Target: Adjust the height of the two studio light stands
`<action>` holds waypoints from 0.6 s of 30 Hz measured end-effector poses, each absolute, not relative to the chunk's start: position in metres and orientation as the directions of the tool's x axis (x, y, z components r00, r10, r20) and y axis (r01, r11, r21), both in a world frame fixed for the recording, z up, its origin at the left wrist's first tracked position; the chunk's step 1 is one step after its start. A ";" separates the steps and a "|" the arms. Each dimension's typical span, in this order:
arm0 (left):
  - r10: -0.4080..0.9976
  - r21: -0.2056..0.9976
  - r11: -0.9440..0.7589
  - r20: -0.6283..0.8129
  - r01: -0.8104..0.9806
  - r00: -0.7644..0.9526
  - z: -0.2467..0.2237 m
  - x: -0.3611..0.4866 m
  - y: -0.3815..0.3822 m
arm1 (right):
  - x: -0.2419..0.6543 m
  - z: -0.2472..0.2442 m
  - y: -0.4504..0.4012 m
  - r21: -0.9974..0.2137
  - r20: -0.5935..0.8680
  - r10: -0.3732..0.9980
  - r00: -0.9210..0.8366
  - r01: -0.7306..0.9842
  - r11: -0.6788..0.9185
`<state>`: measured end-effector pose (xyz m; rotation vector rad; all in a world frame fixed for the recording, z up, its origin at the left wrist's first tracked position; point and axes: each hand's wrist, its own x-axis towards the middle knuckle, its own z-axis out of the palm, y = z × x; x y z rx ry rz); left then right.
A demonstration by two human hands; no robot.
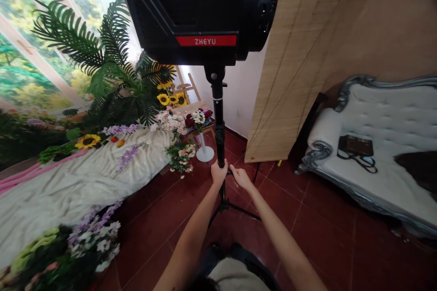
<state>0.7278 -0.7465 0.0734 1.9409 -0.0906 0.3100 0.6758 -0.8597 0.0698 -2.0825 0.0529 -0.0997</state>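
to the right of the black stand [219,148], a pale tufted sofa [372,104] with a carved silvery frame fills that side. left of the stand stretches a surface draped in white cloth [85,182], strewn with flowers. behind the stand and to its right hangs a woven blind [283,77]; behind it and to its left spreads a leafy palm [105,59]. on top of the stand sits a bulky black lamp [191,13], its red label reading "zheyu". the brown bag [357,145] lies on the sofa, well right of the stand. the left hand [219,173] is closed round the stand's pole, low down. the right hand [241,178] is just right of the pole, fingers partly curled, by a small knob [230,171]; whether it pinches the knob, i cannot tell
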 end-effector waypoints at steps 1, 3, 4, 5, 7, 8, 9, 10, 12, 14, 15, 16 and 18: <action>0.087 0.905 -0.372 0.254 -0.205 0.963 0.073 0.727 -0.747 | 0.675 0.069 -0.860 -0.874 0.048 -0.072 0.996 0.007 -0.485; 0.090 0.917 -0.343 0.247 -0.203 0.965 0.074 0.726 -0.749 | 0.674 0.069 -0.861 -0.887 0.038 -0.047 0.998 0.012 -0.462; 0.087 0.926 -0.318 0.241 -0.203 0.967 0.075 0.724 -0.750 | 0.674 0.069 -0.862 -0.895 0.031 -0.032 0.999 0.013 -0.447; 0.076 0.936 -0.284 0.236 -0.206 0.969 0.076 0.722 -0.750 | 0.673 0.068 -0.863 -0.902 0.024 -0.020 1.000 0.013 -0.432; 0.052 0.955 -0.198 0.236 -0.222 0.970 0.076 0.716 -0.750 | 0.673 0.067 -0.865 -0.915 0.016 0.003 1.000 0.016 -0.402; 0.047 0.961 -0.154 0.240 -0.231 0.970 0.073 0.710 -0.748 | 0.673 0.065 -0.866 -0.921 0.011 0.010 1.000 0.014 -0.389; 0.050 0.965 -0.118 0.241 -0.234 0.969 0.067 0.703 -0.744 | 0.674 0.064 -0.867 -0.926 0.004 0.014 1.000 0.009 -0.376; 0.062 0.969 -0.094 0.235 -0.229 0.970 0.057 0.692 -0.739 | 0.675 0.062 -0.868 -0.931 -0.005 0.018 1.000 0.002 -0.364; 0.108 0.981 -0.091 0.178 -0.169 0.978 0.027 0.663 -0.723 | 0.676 0.058 -0.869 -0.940 -0.021 0.020 1.000 -0.013 -0.341; 0.164 0.991 -0.129 0.047 -0.026 0.985 -0.014 0.621 -0.700 | 0.676 0.055 -0.869 -0.950 -0.040 0.025 0.999 -0.030 -0.312; 0.191 0.987 -0.136 -0.063 0.090 0.980 -0.037 0.596 -0.687 | 0.676 0.054 -0.869 -0.954 -0.051 0.026 0.998 -0.041 -0.297; 0.220 0.968 -0.125 -0.186 0.217 0.958 -0.058 0.568 -0.673 | 0.676 0.054 -0.868 -0.957 -0.065 0.021 0.998 -0.057 -0.283; 0.271 0.901 -0.093 -0.387 0.424 0.881 -0.095 0.511 -0.644 | 0.675 0.055 -0.867 -0.961 -0.109 0.003 0.994 -0.104 -0.257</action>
